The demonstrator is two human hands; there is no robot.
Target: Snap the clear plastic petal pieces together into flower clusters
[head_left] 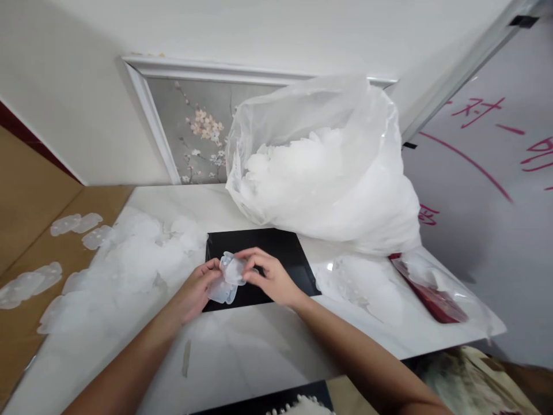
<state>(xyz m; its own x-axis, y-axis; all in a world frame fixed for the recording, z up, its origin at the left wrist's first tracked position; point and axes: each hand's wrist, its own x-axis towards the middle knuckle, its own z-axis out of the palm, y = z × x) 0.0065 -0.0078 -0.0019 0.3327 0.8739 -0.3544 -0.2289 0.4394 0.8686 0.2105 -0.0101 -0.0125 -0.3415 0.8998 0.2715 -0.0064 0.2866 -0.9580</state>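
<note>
Above a black mat (pixel 287 256) my two hands meet around a few thin, translucent white plastic pieces (pixel 224 291) with rounded, wavy edges. My left hand (pixel 199 291) pinches them from the left, its thumb and fingertips pressed on their edge. From the other side my right hand (pixel 272 276) grips the upper piece between thumb and fingers. Small dots or holes show on the pieces. How many lie stacked there I cannot make out.
To the left spreads a loose heap of similar translucent pieces (pixel 129 259), some on brown cardboard (pixel 26 253). A large clear bag (pixel 345 196) full of them stands behind the mat. More pieces (pixel 367 288) and a red packet (pixel 436 300) lie on the right of the white table (pixel 242 340).
</note>
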